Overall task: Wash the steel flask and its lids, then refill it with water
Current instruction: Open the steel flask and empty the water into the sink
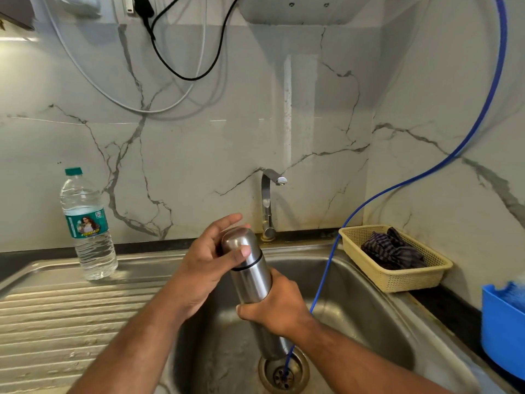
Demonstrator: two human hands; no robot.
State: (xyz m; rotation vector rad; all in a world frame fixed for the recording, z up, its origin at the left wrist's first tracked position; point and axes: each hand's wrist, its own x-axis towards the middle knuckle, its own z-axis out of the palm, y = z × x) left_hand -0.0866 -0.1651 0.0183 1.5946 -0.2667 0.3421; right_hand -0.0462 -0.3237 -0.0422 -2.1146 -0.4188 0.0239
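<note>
The marble wall (227, 137) fills most of my feed, with black and white cables hanging across it. Below it sits the steel sink (369, 322), and its ribbed draining board (56, 322) runs off to the left. At the right edge I can see part of a blue tub (500, 331), and behind it a yellow basket (397, 280) holding a crumpled striped cloth (392, 248).

The flask (252, 282) is held over the sink bowl, tilted with its top leaning away to the left and its base down near the drain (284, 371). Its domed cap (235, 240) is on. The right hand (281, 305) is wrapped round the lower body of the flask. The left hand (204, 268) grips the cap, thumb laid across the front and fingers reaching round behind.

A clear plastic water bottle (91, 231) with a green lid stands upright at the back of the draining board, well apart from the hands. The tap (267, 200) rises behind the flask, and I see no water running from it. A thin blue hose (326, 274) drops from the wall and ends in the drain.
</note>
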